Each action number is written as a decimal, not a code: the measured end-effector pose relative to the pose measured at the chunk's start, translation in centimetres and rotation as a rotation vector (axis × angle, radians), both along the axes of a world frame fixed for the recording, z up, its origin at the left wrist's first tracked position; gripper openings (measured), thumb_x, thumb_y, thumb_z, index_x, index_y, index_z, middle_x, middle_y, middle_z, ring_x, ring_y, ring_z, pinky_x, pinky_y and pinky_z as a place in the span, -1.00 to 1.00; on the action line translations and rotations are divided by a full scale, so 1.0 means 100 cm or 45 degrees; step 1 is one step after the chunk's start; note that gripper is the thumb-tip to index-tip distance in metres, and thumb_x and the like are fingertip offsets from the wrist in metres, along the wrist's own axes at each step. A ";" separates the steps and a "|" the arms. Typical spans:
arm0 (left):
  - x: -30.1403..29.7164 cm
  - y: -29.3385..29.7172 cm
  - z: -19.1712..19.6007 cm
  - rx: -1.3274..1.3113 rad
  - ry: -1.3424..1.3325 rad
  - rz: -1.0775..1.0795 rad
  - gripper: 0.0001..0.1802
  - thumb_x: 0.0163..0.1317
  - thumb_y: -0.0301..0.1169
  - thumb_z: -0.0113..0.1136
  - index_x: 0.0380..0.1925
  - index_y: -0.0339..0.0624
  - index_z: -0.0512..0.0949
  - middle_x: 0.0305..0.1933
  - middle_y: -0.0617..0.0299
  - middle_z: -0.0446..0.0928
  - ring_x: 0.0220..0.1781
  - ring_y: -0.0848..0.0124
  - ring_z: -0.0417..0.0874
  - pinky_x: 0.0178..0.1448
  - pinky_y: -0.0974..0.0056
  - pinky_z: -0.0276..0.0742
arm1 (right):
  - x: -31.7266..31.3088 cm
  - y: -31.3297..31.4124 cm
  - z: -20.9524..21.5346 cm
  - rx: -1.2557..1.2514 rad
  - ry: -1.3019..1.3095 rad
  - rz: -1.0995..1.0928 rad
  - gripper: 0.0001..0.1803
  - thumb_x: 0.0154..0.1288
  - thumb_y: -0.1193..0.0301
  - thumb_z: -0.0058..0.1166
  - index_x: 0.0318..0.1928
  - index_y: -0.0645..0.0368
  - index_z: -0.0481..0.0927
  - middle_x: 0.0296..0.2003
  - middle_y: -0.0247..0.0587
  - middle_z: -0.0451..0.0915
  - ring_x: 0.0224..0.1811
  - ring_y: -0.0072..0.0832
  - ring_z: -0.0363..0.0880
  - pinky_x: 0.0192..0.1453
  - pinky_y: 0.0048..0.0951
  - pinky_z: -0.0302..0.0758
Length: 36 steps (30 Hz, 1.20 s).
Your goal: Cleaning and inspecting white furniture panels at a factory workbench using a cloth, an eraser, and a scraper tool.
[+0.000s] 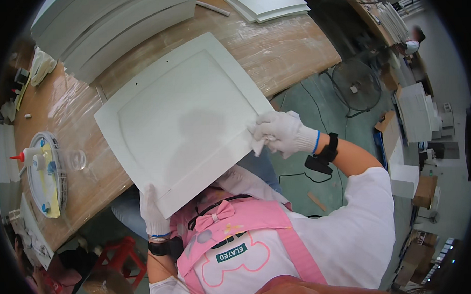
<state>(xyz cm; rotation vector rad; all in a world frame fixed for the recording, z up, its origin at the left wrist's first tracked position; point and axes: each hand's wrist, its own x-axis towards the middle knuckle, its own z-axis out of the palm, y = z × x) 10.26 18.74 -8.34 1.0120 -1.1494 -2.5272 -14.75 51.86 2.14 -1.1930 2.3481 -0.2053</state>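
A white cabinet-door panel point(182, 105) with a raised border and two small dark holes lies tilted, partly over the table and partly over my lap. My left hand point(154, 214), in a white knit glove, grips its near left corner, with the thumb side up and the other fingers hidden beneath. At the panel's right edge is my right hand point(284, 132), gloved as well. Its fingers are bunched round a crumpled white cloth point(259, 145) that touches the edge.
The table point(274, 62) is covered in clear film. Stacked white panels point(107, 32) stand at the far left; more flat panels point(267, 3) lie at the back. A round lid point(47, 174) holds a red-tipped glue bottle point(25, 155). A floor fan point(354, 88) and a red stool point(117, 260) stand nearby.
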 end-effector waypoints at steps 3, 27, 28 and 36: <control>0.002 0.001 0.001 -0.021 0.014 0.057 -0.55 0.54 -0.29 -0.01 0.31 -0.28 0.35 0.17 0.08 0.55 0.15 0.22 0.65 0.19 0.15 0.64 | -0.015 0.029 0.021 -0.017 -0.423 -0.718 -0.67 0.25 0.38 0.10 0.04 0.04 0.64 -0.08 -0.14 0.62 -0.05 -0.21 0.68 0.07 -0.34 0.60; 0.021 -0.015 0.005 0.252 0.239 -0.018 -0.73 0.45 -0.35 0.09 0.04 -0.26 0.48 -0.19 0.08 0.63 -0.29 0.22 0.74 -0.10 0.14 0.77 | 0.054 -0.070 0.002 0.085 -0.728 -0.453 -0.74 0.41 0.29 0.19 -0.13 0.26 0.69 -0.39 -0.30 0.69 -0.41 -0.61 0.63 -0.27 -0.51 0.57; 0.024 -0.022 0.011 0.226 0.245 0.015 -0.73 0.45 -0.35 0.09 0.04 -0.26 0.48 -0.19 0.08 0.63 -0.29 0.22 0.74 -0.10 0.14 0.77 | 0.058 -0.080 0.016 0.167 -0.700 -0.488 -0.74 0.40 0.32 0.19 -0.09 0.28 0.69 -0.34 -0.31 0.70 -0.36 -0.63 0.62 -0.21 -0.52 0.57; 0.021 -0.137 0.053 -1.838 -0.383 0.544 -0.67 0.37 -0.27 0.21 0.02 -0.24 0.56 -0.14 -0.04 0.65 -0.11 0.05 0.71 -0.02 0.06 0.60 | -0.045 -0.065 0.070 -0.494 -0.465 -0.613 -0.74 0.31 0.60 0.00 0.00 0.31 0.59 -0.25 -0.32 0.62 -0.21 -0.59 0.57 -0.11 -0.51 0.51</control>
